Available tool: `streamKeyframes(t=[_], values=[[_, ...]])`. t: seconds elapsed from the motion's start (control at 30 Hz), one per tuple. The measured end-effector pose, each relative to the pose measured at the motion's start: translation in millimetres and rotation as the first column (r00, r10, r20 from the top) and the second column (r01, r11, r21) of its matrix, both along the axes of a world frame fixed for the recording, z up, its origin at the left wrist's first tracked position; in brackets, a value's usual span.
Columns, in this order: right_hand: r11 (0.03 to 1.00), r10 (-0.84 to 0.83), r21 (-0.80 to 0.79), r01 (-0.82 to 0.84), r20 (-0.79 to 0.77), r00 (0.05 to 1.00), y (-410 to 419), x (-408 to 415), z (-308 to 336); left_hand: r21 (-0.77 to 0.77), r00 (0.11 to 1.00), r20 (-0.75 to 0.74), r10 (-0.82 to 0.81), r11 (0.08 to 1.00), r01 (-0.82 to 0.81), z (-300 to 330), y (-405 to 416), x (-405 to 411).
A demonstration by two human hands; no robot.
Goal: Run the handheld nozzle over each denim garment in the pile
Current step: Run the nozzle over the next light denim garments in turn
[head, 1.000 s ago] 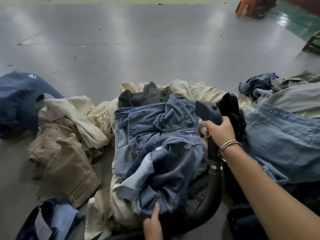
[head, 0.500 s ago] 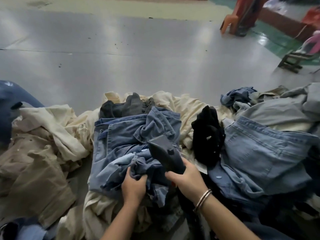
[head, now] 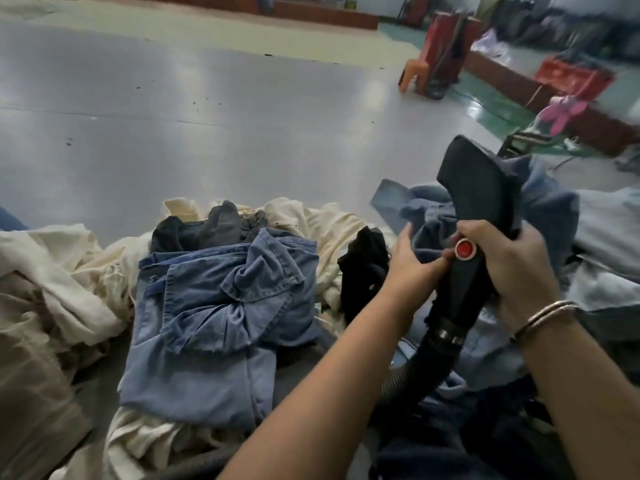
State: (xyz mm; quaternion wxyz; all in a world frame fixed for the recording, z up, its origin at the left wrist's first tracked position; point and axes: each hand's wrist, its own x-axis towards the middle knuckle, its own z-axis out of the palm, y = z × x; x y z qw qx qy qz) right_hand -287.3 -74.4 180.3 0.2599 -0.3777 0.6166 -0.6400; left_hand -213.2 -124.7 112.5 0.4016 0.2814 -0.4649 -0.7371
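The right hand (head: 516, 261) is wrapped around the black nozzle (head: 481, 202), low on its handle, next to a red button (head: 464, 249). The wide mouth of the nozzle points up and away. The left hand (head: 412, 261) reaches across, and its fingertips touch the handle right by the red button. Its fingers look bent, but I cannot tell if they pinch the handle or the cloth behind it.

A light blue denim piece (head: 426, 216) is bunched up right behind the nozzle and both hands, on the right side of the pile. Another blue denim garment (head: 221, 306) lies crumpled in the middle of the pile, on top of cream cloth (head: 69, 271). A small black cloth (head: 363, 271) sits between the two. All of it lies on the grey floor (head: 207, 116).

The nozzle looks hard and smooth, like plastic. It is probably light, but the thick ribbed hose (head: 419, 368) hanging from its bottom end will likely tug on it. The narrow handle is the best place to hold it, just where the right hand is.

The denim looks soft and floppy but thick, so it is probably a bit heavy. It will likely fold and bunch up when pulled. A good place to take hold would be a thick edge or seam, so the cloth can be pulled flat under the nozzle.
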Motion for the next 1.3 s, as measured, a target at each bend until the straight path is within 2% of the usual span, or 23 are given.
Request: streamKeyframes(t=[0.07,0.17,0.27,0.37,0.43,0.47,0.57,0.7,0.77,0.87,0.93,0.97,1.0,1.07,1.13,1.23,1.3], values=[[0.996,-0.054,0.071,0.052,0.026,0.998,-1.8,-5.8,-14.8,-0.013,0.985,0.152,0.079,0.997,-0.078,-17.5,1.8,6.0],[0.985,-0.051,0.17,0.032,0.109,0.993,0.9,10.0,-53.1,-0.12,0.887,0.427,0.175,0.983,-0.136,-55.9,7.7,37.6],[0.963,0.032,0.256,-0.08,0.187,0.982,-2.7,53.0,-92.6,-0.07,0.86,0.488,0.148,0.989,-0.13,-92.4,14.8,80.8],[0.914,0.168,0.347,-0.211,0.149,0.974,-13.5,101.1,-123.8,-0.108,0.783,0.583,0.218,0.976,-0.192,-124.7,18.2,122.3],[0.868,0.263,0.403,-0.29,0.122,0.957,-23.6,127.7,-140.3,-0.08,0.714,0.655,0.247,0.963,-0.259,-143.2,15.7,150.7],[0.844,0.299,0.434,-0.313,0.103,0.949,-28.8,138.7,-146.5,-0.08,0.655,0.709,0.26,0.953,-0.292,-153.7,12.4,166.1],[0.827,0.336,0.464,-0.318,0.046,0.941,-41.7,162.3,-157.1,-0.143,0.397,0.876,0.274,0.934,-0.329,-185.7,-2.8,219.7],[0.811,0.388,0.463,-0.358,0.034,0.921,-52.7,176.9,-164.1,-0.277,0.065,0.947,0.313,0.904,-0.325,-207.9,-37.8,269.3],[0.805,0.394,0.468,-0.366,0.041,0.918,-55.7,178.3,-168.6,-0.269,-0.078,0.963,0.258,0.942,-0.202,-216.9,-61.9,282.1],[0.809,0.383,0.471,-0.351,0.029,0.923,-58.5,175.0,-172.0,-0.115,-0.259,0.957,0.129,0.991,0.067,-226.1,-86.8,288.4],[0.815,0.372,0.477,-0.328,0.003,0.928,-60.5,170.7,-171.2,-0.18,-0.358,0.897,0.258,0.954,0.238,-228.1,-87.7,286.5],[0.821,0.362,0.476,-0.317,-0.005,0.932,-61.4,168.3,-170.1,-0.248,-0.344,0.875,0.342,0.925,0.287,-225.9,-84.1,285.5],[0.827,0.352,0.469,-0.31,-0.001,0.936,-61.7,166.1,-168.7,-0.303,-0.286,0.872,0.398,0.896,0.324,-223.7,-77.9,284.6],[0.833,0.337,0.459,-0.309,0.021,0.941,-61.4,161.3,-164.7,-0.306,-0.13,0.912,0.388,0.858,0.413,-218.5,-60.0,285.3],[0.838,0.331,0.454,-0.303,0.02,0.943,-58.5,154.3,-159.8,-0.253,-0.048,0.942,0.331,0.799,0.546,-212.1,-37.3,288.3],[0.834,0.339,0.466,-0.296,-0.009,0.941,-49.1,141.6,-154.5,-0.105,-0.075,0.97,0.231,0.677,0.729,-202.1,-2.8,297.2],[0.835,0.336,0.463,-0.296,-0.005,0.942,-40.1,132.6,-152.8,0.009,-0.159,0.974,0.161,0.674,0.739,-196.7,9.2,311.3]])
